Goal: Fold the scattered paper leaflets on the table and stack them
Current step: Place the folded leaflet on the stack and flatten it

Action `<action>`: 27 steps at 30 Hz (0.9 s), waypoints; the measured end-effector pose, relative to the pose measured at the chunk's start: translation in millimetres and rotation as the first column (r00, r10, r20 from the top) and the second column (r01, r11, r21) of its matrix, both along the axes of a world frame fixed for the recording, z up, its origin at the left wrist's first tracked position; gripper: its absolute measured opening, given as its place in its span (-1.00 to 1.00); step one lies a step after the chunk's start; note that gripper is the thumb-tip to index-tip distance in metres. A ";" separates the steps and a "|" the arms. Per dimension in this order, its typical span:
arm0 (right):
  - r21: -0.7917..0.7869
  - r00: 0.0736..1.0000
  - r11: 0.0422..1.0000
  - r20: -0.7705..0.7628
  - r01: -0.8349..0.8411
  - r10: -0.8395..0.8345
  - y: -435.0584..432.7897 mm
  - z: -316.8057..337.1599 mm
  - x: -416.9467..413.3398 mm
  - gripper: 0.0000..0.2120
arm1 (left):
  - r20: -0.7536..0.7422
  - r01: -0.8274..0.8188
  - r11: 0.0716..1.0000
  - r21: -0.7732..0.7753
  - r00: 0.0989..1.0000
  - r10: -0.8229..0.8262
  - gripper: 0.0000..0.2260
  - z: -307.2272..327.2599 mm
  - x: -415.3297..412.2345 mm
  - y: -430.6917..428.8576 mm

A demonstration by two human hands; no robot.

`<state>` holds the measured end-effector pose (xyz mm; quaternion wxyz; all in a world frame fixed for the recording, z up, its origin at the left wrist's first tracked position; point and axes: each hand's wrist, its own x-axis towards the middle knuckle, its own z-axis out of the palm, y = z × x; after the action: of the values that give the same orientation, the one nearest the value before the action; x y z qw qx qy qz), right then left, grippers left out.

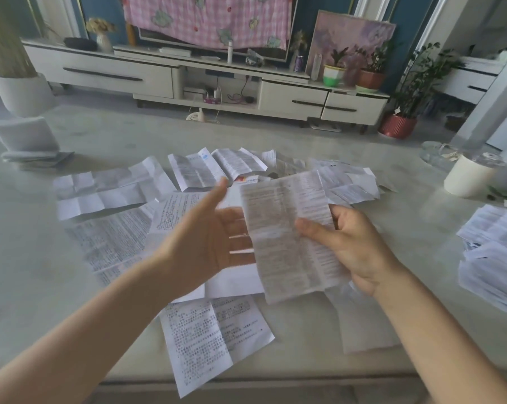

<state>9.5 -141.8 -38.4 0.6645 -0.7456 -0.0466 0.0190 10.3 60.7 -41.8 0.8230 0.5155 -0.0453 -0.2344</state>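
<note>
Folded stack [27, 141]: far left of the table [22, 287], small squared papers piled on one another, well apart from the loose sheets
Creased leaflet [109, 188]: left of centre, lying flat and unfolded, its fold lines showing
Printed sheet [112, 237]: just nearer than the creased leaflet, flat, its right part under other sheets
Far leaflets [194, 170]: beyond the hands, half-open and overlapping one another
Left hand [208, 240]: raised over the scattered sheets, palm turned rightward, thumb up, fingers straight and a little spread, holding nothing; the fingertips pass behind the left edge of the held leaflet, and blur hides whether they touch it
Near leaflet [214, 339]: flat and unfolded at the near edge of the table, one corner hanging over it
Held leaflet [290, 234]: long narrow strip of dense print, lifted off the table, roughly upright and slightly tilted between the two hands
Right hand [354, 246]: grips the held leaflet at its right edge, thumb laid across the printed front, fingers curled behind it
Loose heap [348, 182]: more unfolded sheets overlapping beyond the right hand
White cup [468, 176]: upright near the far right of the table, apart from the loose heap
Right pile [494, 258]: printed papers layered at the right edge of the table, cut off by the frame
</note>
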 end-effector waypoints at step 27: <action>0.088 0.966 0.990 -0.223 -0.113 0.130 7.4 -8.4 -15.4 -0.70 | 0.208 -0.118 0.930 0.347 0.977 0.046 -0.91 -21.5 -12.4 -3.5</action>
<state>-5.9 -134.4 -46.8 0.6905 -0.7088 -0.0161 0.1434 -2.2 57.2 -63.4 0.7161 0.6785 -0.0612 -0.1521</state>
